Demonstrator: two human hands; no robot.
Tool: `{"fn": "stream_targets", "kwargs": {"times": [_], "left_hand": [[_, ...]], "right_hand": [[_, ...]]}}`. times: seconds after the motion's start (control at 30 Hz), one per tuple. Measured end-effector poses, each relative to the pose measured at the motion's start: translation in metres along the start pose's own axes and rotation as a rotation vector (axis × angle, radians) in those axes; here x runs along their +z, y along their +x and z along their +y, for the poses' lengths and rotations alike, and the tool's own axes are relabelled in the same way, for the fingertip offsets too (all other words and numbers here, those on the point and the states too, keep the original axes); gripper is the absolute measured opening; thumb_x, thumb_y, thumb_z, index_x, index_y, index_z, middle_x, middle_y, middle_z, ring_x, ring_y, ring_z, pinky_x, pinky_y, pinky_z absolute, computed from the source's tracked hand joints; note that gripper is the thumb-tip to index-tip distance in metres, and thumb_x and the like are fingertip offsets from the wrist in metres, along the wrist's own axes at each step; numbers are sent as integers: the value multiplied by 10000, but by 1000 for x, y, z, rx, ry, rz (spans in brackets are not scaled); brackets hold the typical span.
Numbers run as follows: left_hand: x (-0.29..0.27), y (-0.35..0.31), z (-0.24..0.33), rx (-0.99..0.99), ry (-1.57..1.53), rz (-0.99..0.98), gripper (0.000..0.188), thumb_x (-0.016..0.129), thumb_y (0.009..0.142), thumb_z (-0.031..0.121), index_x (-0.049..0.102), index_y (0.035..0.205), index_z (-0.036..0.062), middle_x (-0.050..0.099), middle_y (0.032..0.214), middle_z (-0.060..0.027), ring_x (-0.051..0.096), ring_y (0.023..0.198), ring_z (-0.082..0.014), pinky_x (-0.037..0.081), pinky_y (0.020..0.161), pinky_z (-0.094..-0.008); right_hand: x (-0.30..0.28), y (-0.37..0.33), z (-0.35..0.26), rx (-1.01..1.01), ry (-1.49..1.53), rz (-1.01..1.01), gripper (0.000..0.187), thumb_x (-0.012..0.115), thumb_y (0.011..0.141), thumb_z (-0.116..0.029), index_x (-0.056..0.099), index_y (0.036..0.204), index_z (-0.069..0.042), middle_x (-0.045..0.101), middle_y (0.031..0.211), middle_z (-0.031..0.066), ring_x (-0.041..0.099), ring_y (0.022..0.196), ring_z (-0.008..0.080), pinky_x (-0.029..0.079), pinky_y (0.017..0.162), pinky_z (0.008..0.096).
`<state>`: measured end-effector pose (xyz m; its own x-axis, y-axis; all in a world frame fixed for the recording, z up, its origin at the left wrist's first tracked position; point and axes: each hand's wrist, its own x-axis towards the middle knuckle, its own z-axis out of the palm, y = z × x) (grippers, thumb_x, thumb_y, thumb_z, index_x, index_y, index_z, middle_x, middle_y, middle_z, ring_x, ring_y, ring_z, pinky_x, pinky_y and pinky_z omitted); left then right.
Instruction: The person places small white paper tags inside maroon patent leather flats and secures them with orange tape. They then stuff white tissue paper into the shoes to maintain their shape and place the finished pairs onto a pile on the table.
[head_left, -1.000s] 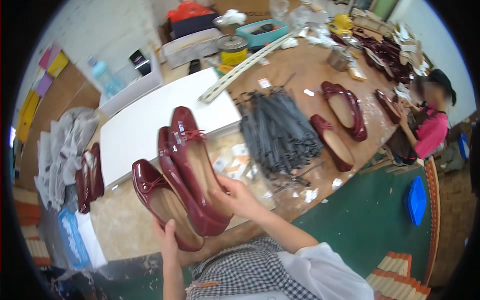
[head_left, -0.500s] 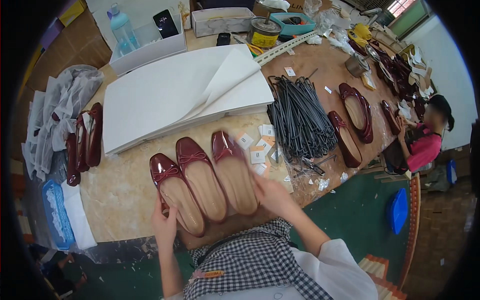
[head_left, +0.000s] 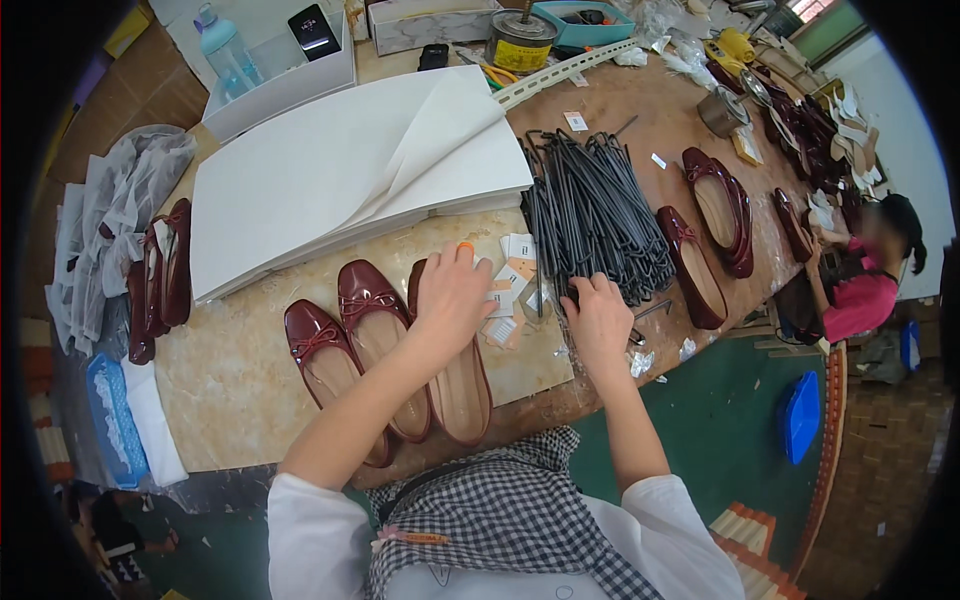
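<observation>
- left hand, half curled, is over a red shoe
- right hand, fingers bent, is at black rods
- i cannot tell if either holds anything

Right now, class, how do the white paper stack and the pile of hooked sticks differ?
The white paper stack is pale and wider; the pile of hooked sticks is dark and narrower. The paper stack lies in flat layers; the hooked sticks crisscross. Both rest on the worktable.

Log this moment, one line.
left grip: over toe of red shoe, contact unclear; right grip: at edge of black rods; paper tags: between grips; white sheets: beyond left grip
</observation>
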<state>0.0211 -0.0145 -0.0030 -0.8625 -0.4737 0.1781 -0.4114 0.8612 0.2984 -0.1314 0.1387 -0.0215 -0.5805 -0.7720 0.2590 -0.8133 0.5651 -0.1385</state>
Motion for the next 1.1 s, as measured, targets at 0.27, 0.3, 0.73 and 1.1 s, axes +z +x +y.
{"fn": "stream_targets", "kwargs": {"times": [0.27, 0.3, 0.73, 1.1], "left_hand": [[24, 10, 6, 40, -58, -19, 298, 780, 693, 198, 616, 914, 82, 580, 890, -89, 539, 946, -274, 415, 824, -395], [23, 10, 5, 25, -96, -49, 270, 768, 708, 193, 615, 898, 79, 593, 859, -94, 555, 912, -272, 423, 808, -397], [-25, -12, 18, -49, -487, -205, 155, 693, 794, 188, 702, 907, 84, 671, 783, -114, 645, 778, -275, 496, 733, -381], [50, -1, 92, 296, -530, -475, 89, 671, 755, 150, 645, 776, 67, 660, 962, -134, 621, 887, -323, 503, 766, -407]], "right_hand": [[-3, 0, 16, 13, 130, -34, 102, 716, 748, -153, 674, 832, -111, 566, 834, 43, 594, 844, 234, 500, 668, 377], [-5, 0, 17, 13, 154, -40, 105, 713, 751, -148, 678, 843, -111, 567, 832, 44, 594, 842, 235, 497, 672, 379], [0, 2, 5, -135, 212, 47, 112, 726, 744, -151, 720, 832, -81, 571, 789, 63, 556, 785, 249, 457, 670, 377], [-56, 2, 17, 380, 1322, 149, 139, 610, 917, -41, 689, 1004, 32, 640, 814, 13, 552, 726, 55, 425, 633, 195]]}}
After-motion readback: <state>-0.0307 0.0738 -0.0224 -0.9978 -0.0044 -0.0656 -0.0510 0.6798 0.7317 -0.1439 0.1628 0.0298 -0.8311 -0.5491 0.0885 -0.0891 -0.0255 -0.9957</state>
